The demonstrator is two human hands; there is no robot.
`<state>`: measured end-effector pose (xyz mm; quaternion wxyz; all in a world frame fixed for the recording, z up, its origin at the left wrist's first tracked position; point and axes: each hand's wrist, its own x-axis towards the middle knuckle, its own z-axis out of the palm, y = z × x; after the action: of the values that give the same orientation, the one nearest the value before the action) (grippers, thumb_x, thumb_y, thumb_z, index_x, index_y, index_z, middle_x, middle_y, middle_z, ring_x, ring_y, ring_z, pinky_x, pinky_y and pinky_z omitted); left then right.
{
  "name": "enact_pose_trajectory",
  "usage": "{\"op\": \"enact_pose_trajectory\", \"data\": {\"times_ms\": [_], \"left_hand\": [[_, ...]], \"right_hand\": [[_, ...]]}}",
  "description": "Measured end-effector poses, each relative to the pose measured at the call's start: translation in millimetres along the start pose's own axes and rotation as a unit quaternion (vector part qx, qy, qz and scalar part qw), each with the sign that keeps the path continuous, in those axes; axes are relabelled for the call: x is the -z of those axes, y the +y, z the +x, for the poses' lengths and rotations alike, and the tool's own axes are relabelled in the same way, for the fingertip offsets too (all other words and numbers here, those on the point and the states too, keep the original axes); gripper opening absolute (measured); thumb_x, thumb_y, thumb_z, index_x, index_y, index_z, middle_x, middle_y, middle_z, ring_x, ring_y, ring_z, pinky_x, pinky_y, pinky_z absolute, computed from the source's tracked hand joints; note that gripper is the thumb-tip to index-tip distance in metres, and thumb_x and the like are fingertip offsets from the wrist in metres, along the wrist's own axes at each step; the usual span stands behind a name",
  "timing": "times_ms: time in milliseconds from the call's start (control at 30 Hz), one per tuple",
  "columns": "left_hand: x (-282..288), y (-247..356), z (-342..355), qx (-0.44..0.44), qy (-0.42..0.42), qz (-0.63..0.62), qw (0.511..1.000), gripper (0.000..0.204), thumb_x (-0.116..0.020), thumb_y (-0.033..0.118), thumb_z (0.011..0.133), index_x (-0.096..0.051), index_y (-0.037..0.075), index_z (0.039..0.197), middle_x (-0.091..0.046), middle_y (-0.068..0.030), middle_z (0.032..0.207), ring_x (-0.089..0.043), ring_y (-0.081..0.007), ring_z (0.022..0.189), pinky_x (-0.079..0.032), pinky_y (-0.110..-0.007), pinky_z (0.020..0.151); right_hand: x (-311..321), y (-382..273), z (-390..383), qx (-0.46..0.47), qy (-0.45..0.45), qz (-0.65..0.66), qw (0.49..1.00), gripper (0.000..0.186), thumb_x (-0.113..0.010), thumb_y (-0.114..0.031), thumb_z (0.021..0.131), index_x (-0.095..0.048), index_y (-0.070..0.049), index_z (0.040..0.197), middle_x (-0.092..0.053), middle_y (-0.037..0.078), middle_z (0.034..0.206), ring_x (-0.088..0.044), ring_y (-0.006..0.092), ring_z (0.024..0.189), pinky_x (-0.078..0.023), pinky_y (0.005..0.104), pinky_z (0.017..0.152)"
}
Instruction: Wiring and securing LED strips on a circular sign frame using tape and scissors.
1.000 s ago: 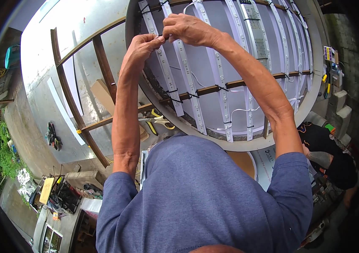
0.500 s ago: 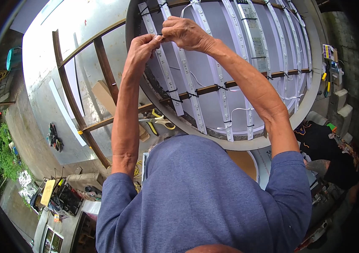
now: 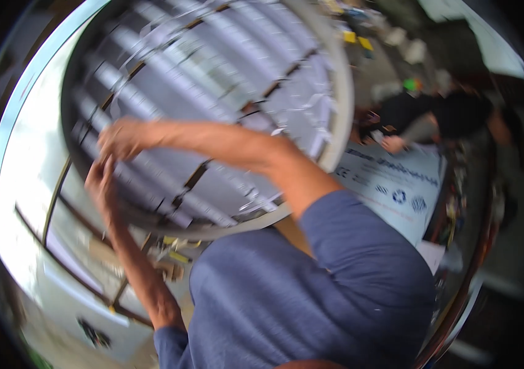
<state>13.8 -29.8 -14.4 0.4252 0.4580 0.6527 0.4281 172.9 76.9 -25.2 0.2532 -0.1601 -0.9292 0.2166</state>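
My two hands meet over the left edge of a large round grey frame [image 3: 343,104]. The fingers of my left hand [image 3: 100,178] are drawn together, just below my right hand [image 3: 128,138], which is bent closed. Motion blur hides whatever small thing is between them. Inside the frame run several white LED strips [image 3: 132,101], lying across brown bars [image 3: 195,176] with dark ties at the crossings. A perforated metal box [image 3: 209,74], like a power supply, sits among the strips. My right forearm crosses over the strips.
A metal-topped surface [image 3: 22,166] lies to the left, with a brown bar frame [image 3: 68,246] on it. Yellow-handled tools [image 3: 179,255] lie below the round frame. At the right, another person's hand [image 3: 394,144] is over a printed pale-blue sheet [image 3: 391,197].
The view has swung and blurred, so the round frame appears farther left and turned. My hands still meet at its left edge. More of the other person and the printed sheet shows.
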Motion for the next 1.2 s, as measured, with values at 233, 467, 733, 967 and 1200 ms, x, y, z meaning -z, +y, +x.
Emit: {"op": "enact_pose_trajectory", "data": {"times_ms": [233,467,733,967,1200], "left_hand": [[1.0,-6.9,3.0,-0.030,-0.077,-0.047,0.995,0.022,-0.066,0.029,0.097,-0.068,0.008,0.100,-0.051,0.0104,0.069,-0.036,0.0013,0.055,-0.024,-0.017,0.047],[10.9,-25.1,22.4,0.055,-0.105,-0.074,0.990,0.020,-0.070,0.026,0.092,-0.069,0.007,0.099,-0.057,0.0054,0.073,-0.042,0.0010,0.051,-0.027,-0.016,0.040],[4.2,-35.2,30.4,-0.086,-0.103,-0.004,0.991,0.035,-0.071,0.042,0.092,-0.073,0.008,0.102,-0.057,0.0056,0.078,-0.043,-0.0002,0.055,-0.025,-0.017,0.042],[20.5,-39.4,46.4,-0.065,-0.163,0.098,0.980,0.038,-0.056,0.008,0.088,-0.064,-0.002,0.124,-0.069,-0.0194,0.108,-0.067,-0.0301,0.099,-0.053,-0.038,0.085],[-2.1,-19.7,26.4,-0.116,-0.167,0.190,0.961,0.035,-0.063,0.014,0.089,-0.065,0.001,0.122,-0.069,-0.0116,0.097,-0.067,-0.0260,0.088,-0.054,-0.038,0.077]], "right_hand": [[-6.2,-42.9,-9.5,-0.115,0.022,-0.228,0.967,0.016,-0.065,-0.022,0.079,-0.073,-0.010,0.084,-0.071,0.008,0.089,-0.069,0.0273,0.088,-0.055,0.0398,0.065],[49.9,-158.4,-77.5,-0.142,0.132,-0.329,0.924,0.013,-0.056,-0.020,0.089,-0.063,-0.009,0.087,-0.057,0.002,0.082,-0.059,0.0183,0.081,-0.046,0.0323,0.062],[106.7,-290.8,-184.8,-0.261,0.244,-0.232,0.905,0.018,-0.068,-0.006,0.077,-0.061,-0.002,0.094,-0.058,0.007,0.093,-0.060,0.0216,0.090,-0.050,0.0372,0.073],[116.7,-352.9,-273.0,-0.374,0.344,-0.173,0.844,0.022,-0.067,-0.004,0.085,-0.064,-0.003,0.106,-0.058,0.009,0.105,-0.063,0.0232,0.090,-0.054,0.0378,0.076],[118.7,-393.8,-377.5,-0.495,0.443,-0.116,0.739,0.020,-0.064,-0.006,0.091,-0.067,-0.004,0.111,-0.062,0.011,0.111,-0.065,0.0298,0.092,-0.053,0.0382,0.078]]}}
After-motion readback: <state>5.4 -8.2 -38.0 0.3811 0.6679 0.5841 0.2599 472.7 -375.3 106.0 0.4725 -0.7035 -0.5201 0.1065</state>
